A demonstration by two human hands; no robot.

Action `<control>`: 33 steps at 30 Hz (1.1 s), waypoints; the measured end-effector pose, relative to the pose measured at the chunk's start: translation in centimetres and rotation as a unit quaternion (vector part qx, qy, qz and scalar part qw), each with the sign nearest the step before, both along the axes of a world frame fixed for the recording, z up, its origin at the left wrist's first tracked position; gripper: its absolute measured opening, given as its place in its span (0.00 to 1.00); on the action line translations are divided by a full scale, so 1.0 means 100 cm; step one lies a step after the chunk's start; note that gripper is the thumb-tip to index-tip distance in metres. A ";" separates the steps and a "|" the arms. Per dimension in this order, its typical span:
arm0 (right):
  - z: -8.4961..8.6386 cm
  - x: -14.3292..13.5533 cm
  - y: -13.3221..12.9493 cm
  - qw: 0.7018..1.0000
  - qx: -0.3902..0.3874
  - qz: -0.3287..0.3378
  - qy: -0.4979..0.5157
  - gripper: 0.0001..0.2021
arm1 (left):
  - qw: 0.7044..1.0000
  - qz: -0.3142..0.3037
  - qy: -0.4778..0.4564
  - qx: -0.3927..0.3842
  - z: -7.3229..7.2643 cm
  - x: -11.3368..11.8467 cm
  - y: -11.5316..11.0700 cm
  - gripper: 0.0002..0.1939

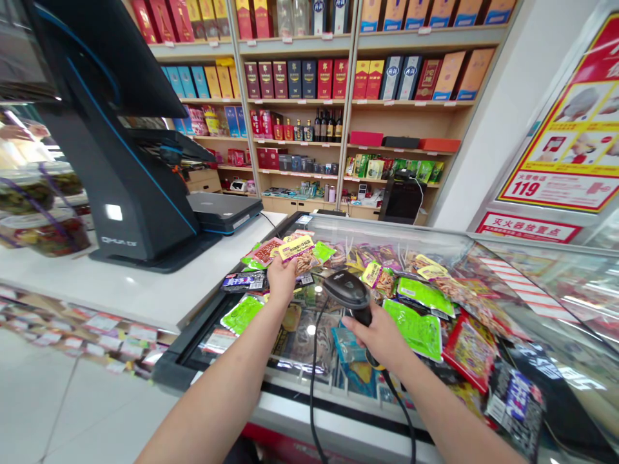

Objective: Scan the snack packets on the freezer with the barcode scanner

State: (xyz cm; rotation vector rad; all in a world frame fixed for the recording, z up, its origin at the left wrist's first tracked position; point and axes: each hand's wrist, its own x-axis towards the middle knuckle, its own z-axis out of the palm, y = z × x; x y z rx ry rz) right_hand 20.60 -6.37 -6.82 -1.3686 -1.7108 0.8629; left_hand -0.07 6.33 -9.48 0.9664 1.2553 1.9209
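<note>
My left hand (282,278) is closed on a snack packet (297,249) with a yellow label and brown food showing through clear plastic. A black barcode scanner (345,288) sits in my right hand (380,332), its handle gripped and its head pointing left toward the packet. Green snack packets (413,328) lie just right of the scanner. Another yellow-labelled packet (380,278) rests behind it. Around my left hand are a green packet (243,314) and a black packet (244,281). All these lie on a glass-topped freezer (309,348).
A dark checkout terminal (140,174) stands on the white counter (145,293) at left, beside plastic food tubs (46,229). Red packets (470,351) and a dark packet (516,403) lie at right. The scanner's cable (314,380) hangs in front. Shelves of boxed bottles (294,80) line the back.
</note>
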 end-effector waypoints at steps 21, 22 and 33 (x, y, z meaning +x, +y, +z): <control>-0.004 0.000 0.007 0.991 -0.065 0.011 0.117 0.14 | 0.999 -0.002 -0.030 -0.022 0.003 0.004 -0.002 0.13; -0.002 0.001 0.008 0.989 -0.068 0.010 0.128 0.14 | 0.999 -0.001 -0.030 -0.024 0.003 0.005 -0.001 0.13; 0.030 0.032 0.004 0.984 -0.037 -0.024 0.173 0.15 | 0.996 -0.073 0.007 0.048 0.027 0.056 0.002 0.14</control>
